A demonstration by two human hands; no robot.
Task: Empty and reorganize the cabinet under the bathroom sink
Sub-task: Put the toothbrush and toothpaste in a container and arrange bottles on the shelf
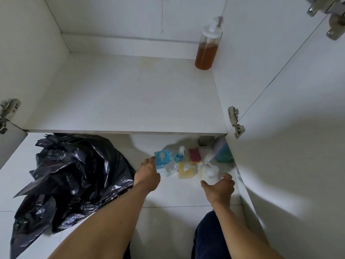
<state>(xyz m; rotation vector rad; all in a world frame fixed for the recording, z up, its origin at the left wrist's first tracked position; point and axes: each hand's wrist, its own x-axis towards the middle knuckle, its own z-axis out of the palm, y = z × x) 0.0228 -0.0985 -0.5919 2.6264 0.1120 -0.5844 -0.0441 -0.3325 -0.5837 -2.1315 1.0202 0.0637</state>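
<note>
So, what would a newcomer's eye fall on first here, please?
The crumpled black plastic bin bag on the floor at left, then the lone clear pump bottle of amber liquid in the cabinet's back right corner. In front, the left hand reaches a blue square bottle and the right hand grips a white pump bottle.

Both bare forearms outstretched, left hand point(148, 170) forward, right hand point(220, 186) (fingers curled) round white bottle point(209, 173)
</note>
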